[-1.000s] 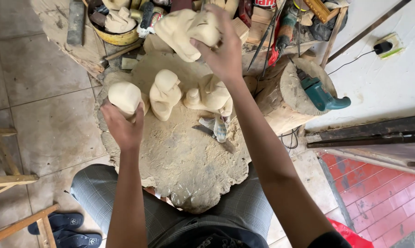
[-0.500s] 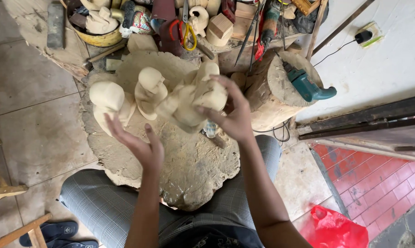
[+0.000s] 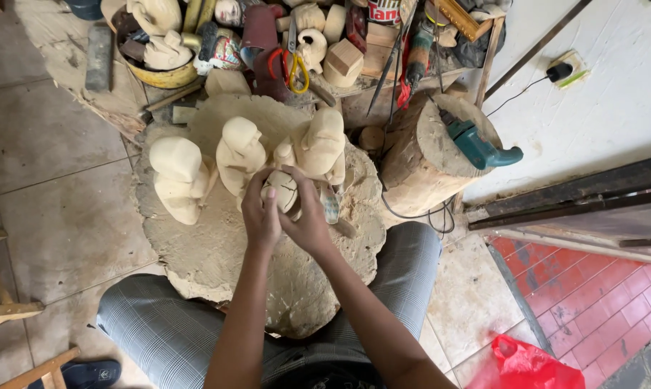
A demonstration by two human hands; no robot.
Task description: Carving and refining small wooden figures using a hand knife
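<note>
Both hands were closed around a small pale wooden carving (image 3: 283, 189), held just above the near middle of a broad, dust-covered wooden slab (image 3: 217, 252) that lay across the seated person's lap. The left hand (image 3: 260, 212) gripped the carving from its left side, fingers curled over the top; the right hand (image 3: 307, 220) cupped it from the right and beneath. Dark pencil-like lines were visible on the carving's exposed face. Three larger unfinished figures stood on the slab behind the hands: one (image 3: 177, 176) well to the left, one (image 3: 241, 153) just behind the left hand, and one (image 3: 322, 144) just behind the right. A small tool (image 3: 330, 207) lay on the slab beside the right hand. To the right stood a log stump (image 3: 419, 173) bearing a teal power tool (image 3: 476, 144). Yellow-handled scissors (image 3: 296, 68) rested among clutter beyond the slab.
</note>
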